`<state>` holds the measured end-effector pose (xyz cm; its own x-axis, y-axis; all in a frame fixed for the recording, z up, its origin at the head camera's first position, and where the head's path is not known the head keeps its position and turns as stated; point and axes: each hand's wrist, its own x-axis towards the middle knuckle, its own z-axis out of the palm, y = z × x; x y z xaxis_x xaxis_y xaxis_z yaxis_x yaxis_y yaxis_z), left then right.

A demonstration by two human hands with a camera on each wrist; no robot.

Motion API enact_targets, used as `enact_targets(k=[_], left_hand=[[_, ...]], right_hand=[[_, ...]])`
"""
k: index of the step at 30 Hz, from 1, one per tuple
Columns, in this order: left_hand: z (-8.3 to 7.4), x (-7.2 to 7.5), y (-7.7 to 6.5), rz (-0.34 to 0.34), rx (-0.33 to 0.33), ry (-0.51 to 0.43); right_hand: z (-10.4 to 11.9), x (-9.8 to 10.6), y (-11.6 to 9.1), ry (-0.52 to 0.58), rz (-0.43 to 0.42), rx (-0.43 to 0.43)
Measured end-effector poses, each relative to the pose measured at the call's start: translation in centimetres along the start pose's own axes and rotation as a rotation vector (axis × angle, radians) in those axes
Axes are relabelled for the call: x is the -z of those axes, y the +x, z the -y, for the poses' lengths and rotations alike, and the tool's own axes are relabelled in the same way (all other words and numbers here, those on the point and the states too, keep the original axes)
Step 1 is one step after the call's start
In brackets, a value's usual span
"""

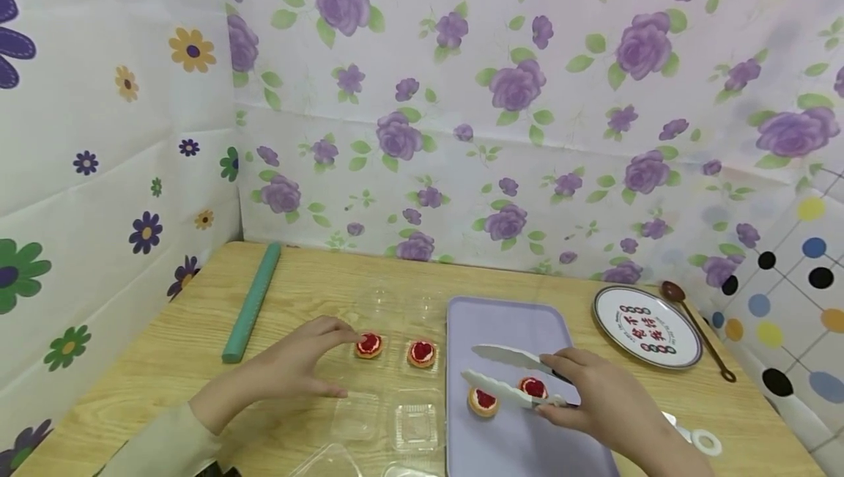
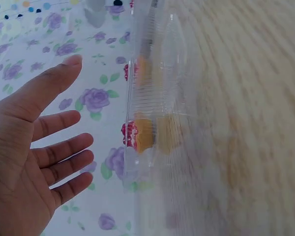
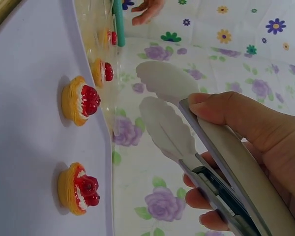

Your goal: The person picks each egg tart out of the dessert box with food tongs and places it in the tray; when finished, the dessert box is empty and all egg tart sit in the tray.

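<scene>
My right hand (image 1: 596, 396) grips a pair of white tongs (image 3: 226, 162), their tips parted with nothing between them. Below the tongs, two small red-topped tarts (image 3: 81, 101) rest on the lilac tray (image 1: 508, 316). Clear plastic containers (image 1: 417, 426) stand to the left of the tray. Two more tarts (image 1: 422, 353) sit in their compartments. My left hand (image 2: 34, 147), fingers spread and holding nothing, hovers beside the containers. In the head view its fingertips are near the left tart (image 1: 368, 345); whether they touch anything there I cannot tell.
A green roll (image 1: 252, 305) lies at the table's left. To the right are a white plate (image 1: 648, 327) with red characters and a brown wooden spoon (image 1: 699, 330). Something with a white ring handle (image 1: 705, 442) lies partly behind my right wrist. Flowered cloth (image 1: 448, 132) hangs behind the table.
</scene>
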<state>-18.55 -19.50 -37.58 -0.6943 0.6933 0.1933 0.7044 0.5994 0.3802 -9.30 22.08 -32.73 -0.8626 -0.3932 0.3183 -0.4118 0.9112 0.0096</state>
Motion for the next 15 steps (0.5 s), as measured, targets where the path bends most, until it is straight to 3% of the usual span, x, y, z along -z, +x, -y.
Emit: enact_targets(k=[5,11,15], left_hand=[[0.2,-0.2,1.9,-0.006,-0.027,0.014],[0.3,-1.0,4.4,-0.019,-0.085,0.104],[0.3,-1.7,5.6,0.020,-0.078,0.137]], right_hand=[[0.5,0.1,0.7,0.004,-0.015,0.006],[1.1,-0.3,1.6,0.006,-0.044,0.030],[1.3,-0.7,2.3,-0.014,-0.046,0.055]])
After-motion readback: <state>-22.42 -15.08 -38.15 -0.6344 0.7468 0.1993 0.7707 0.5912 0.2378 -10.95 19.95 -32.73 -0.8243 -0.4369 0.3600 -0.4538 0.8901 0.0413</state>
